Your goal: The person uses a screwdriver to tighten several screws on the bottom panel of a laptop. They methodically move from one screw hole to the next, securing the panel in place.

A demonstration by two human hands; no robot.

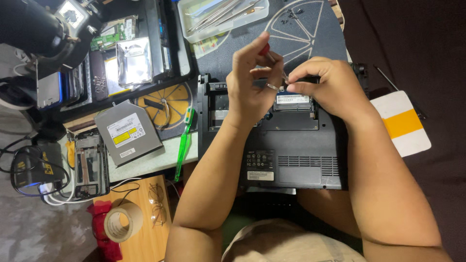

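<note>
1. i see the left hand [250, 80] closed around a screwdriver [270, 57] with a red handle; the red end shows above the fingers and the thin metal shaft slants down and to the right, towards the other hand.
2. the right hand [326, 85] is pinched shut, fingertips pressed together at the screwdriver's tip; i cannot tell what small piece, if any, sits between them.
3. both hands hover over an upturned black laptop [291, 155], which lies with its long axis running left to right and its hinge edge away from me.
4. just below the fingers a memory card [292, 101] lies flat in an open bay, long axis left to right, with a white rectangular label on top.
5. nearer to me on the laptop's underside i see a small white sticker [260, 175] and above it a dark patch of tiny marks, left of a row of vent slits [307, 162].
6. to the left, on the pale table edge, a silver disc drive [128, 132] lies tilted, carrying a white label with a yellow block.
7. a green toothbrush [184, 143] lies just beside the laptop's left edge, pointing mostly up and down in view.
8. right of the laptop a white card with a yellow band [401, 122] lies on the dark cloth, tilted.
9. at the top a clear tray [187, 19] holds metal tools; at lower left sits a roll of tape [123, 221].
</note>
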